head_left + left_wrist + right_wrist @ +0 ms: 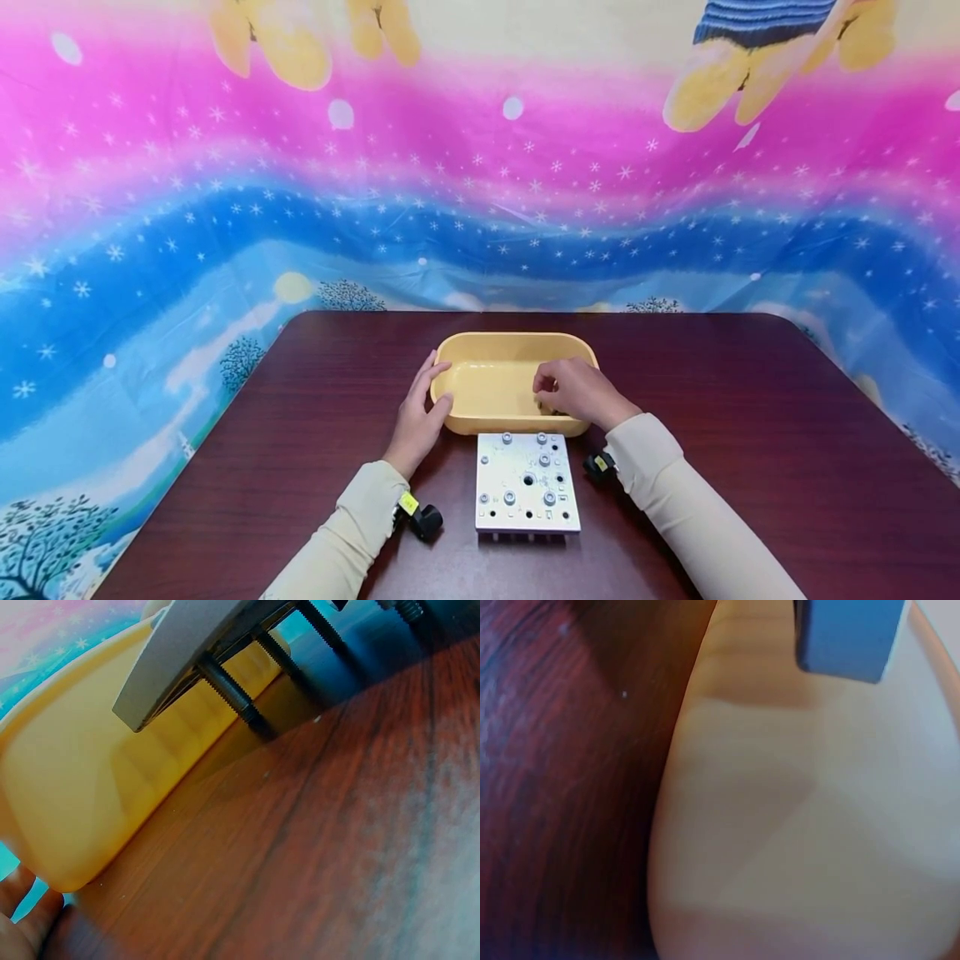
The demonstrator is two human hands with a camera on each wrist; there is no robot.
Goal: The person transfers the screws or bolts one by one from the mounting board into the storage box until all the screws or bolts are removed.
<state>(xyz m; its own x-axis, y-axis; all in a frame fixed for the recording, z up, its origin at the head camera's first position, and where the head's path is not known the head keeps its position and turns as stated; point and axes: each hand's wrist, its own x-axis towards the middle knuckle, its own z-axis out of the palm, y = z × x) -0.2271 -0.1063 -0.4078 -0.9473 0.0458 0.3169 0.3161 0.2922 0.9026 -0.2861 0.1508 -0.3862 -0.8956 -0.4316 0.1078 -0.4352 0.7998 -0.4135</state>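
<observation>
A yellow plastic tray (480, 425) with rounded corners stands near the middle of the table. At its left end my left hand (416, 421) grips it, index finger over the rim and thumb at the near corner. My right hand (581, 390) reaches in over the right end, fingers curled down toward the tray floor. Small dark pieces (553, 409) lie beneath those fingers, partly hidden; I cannot tell whether the fingertips pinch one. Just in front of the tray is a silver metal plate (517, 467) with several socket-head screws in it and some bare holes.
Threaded screw shanks (229, 690) stick out under the plate, its edge raised above the dark wooden table (262, 467). Wrist cameras (426, 522) sit on both sleeves, either side of the plate. A colourful printed cloth (480, 192) hangs behind the table.
</observation>
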